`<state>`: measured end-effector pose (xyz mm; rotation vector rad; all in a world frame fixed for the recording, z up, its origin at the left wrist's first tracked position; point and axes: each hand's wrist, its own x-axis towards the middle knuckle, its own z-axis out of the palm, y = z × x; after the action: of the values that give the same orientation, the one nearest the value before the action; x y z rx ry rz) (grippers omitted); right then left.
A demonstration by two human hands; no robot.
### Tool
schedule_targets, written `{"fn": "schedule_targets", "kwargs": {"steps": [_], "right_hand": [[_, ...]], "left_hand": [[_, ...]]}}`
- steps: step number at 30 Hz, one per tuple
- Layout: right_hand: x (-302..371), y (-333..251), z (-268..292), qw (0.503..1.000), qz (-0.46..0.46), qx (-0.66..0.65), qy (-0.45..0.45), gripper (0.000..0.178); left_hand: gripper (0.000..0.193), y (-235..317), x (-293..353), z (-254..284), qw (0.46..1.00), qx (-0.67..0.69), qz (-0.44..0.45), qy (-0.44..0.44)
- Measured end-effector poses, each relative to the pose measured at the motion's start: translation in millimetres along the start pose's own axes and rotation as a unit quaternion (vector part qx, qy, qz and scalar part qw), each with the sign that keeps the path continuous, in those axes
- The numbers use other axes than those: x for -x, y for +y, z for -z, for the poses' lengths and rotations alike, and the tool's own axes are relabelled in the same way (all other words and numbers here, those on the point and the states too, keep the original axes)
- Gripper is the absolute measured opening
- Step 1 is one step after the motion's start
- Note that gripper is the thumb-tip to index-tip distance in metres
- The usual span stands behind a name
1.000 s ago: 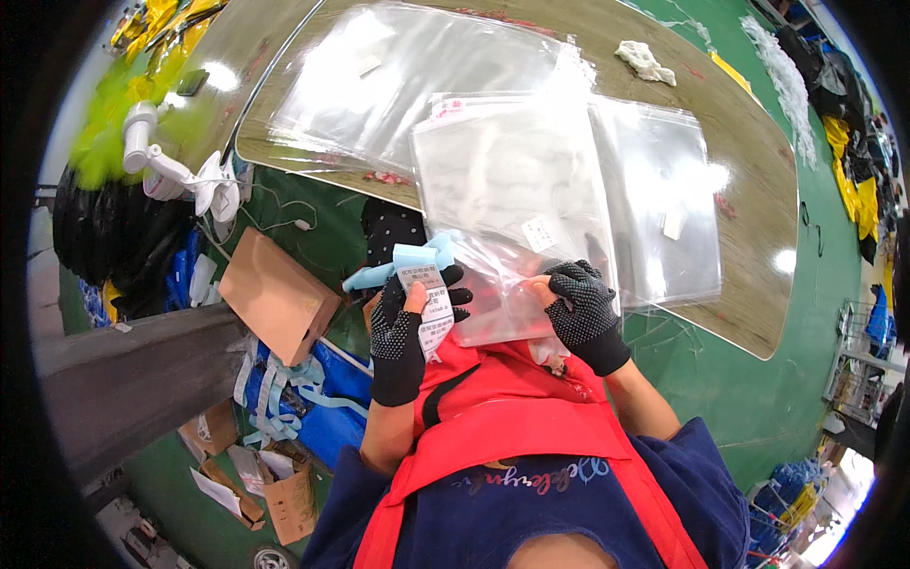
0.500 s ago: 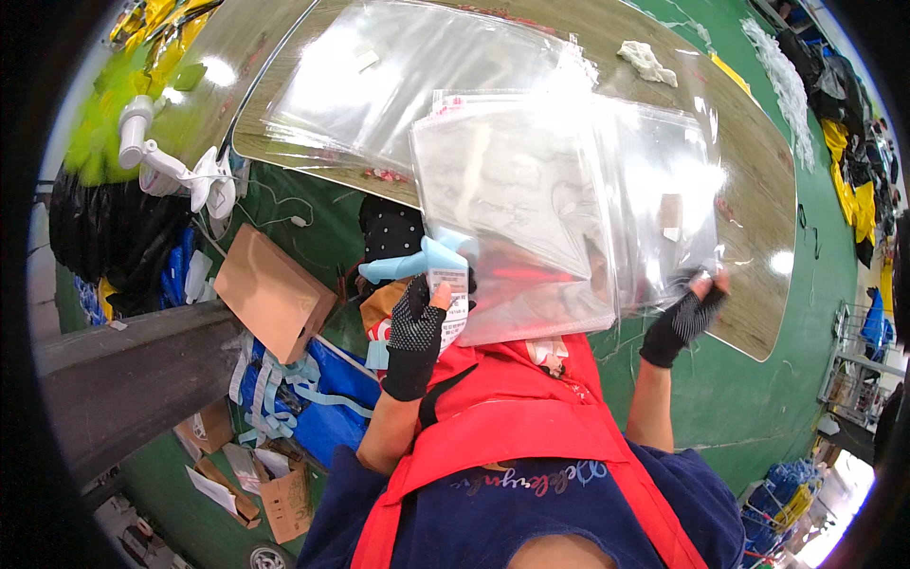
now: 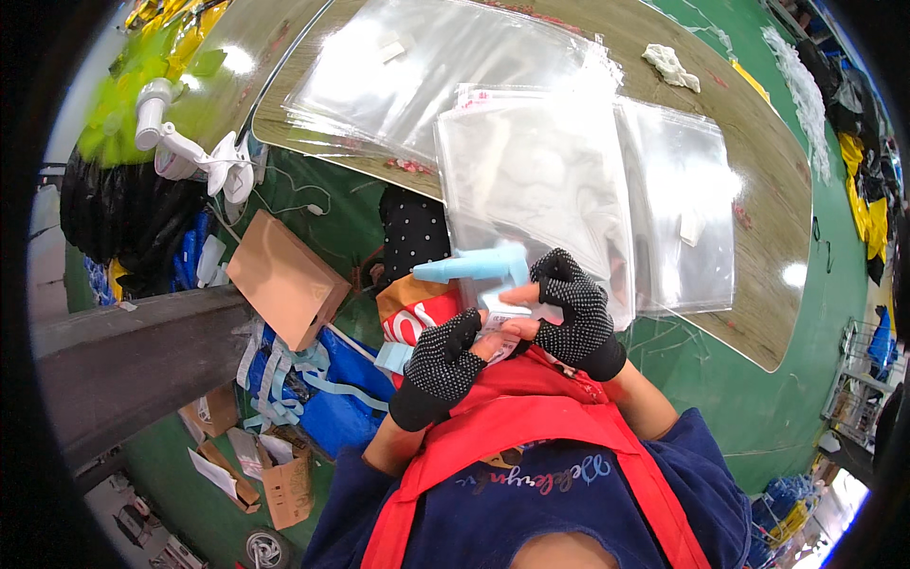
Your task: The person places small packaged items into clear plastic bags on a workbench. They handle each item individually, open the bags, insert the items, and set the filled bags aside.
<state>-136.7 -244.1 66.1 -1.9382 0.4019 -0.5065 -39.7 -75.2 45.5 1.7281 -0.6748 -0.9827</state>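
A: And here we are, both gloved hands in close, right over the red apron (image 3: 540,417)! Where's the label strip?
B: The white label strip (image 3: 498,317) is between them, just off the near edge of the middle stack of clear bags (image 3: 536,190). Its light-blue backing (image 3: 474,265) curls up and away to the left.
A: And the grip?
B: Left hand (image 3: 440,367) has it clamped, thumb against fingers on the strip's near part. Right hand (image 3: 574,308) is right there too, thumb and forefinger at either side of the label's edge; whether they're pressed together on it, I can't tell.
A: What's around them?
B: Clear bags everywhere! Another stack (image 3: 678,190) sits to the right, a small white label (image 3: 690,229) on its top, and a third pile (image 3: 417,71) lies at the far left of the table (image 3: 773,294). A crumpled white cloth (image 3: 671,67) rests at the far side.
A: Down on the left?
B: Cardboard box (image 3: 282,277), and near it loose pale-blue strips (image 3: 327,394) over blue material.
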Motion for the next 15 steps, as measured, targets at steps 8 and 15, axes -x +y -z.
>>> {"fn": "schedule_targets", "kwargs": {"steps": [8,15], "right_hand": [[-4.7,15.7,5.7,0.989,-0.101,-0.079,-0.069,0.016],[-39.7,58.9,41.6,0.932,0.072,0.351,0.056,0.012]], "left_hand": [[0.033,7.9,-3.0,3.9,0.998,0.0,0.032,-0.055],[0.027,-32.9,13.1,81.5,0.959,0.199,0.098,0.177]]}}
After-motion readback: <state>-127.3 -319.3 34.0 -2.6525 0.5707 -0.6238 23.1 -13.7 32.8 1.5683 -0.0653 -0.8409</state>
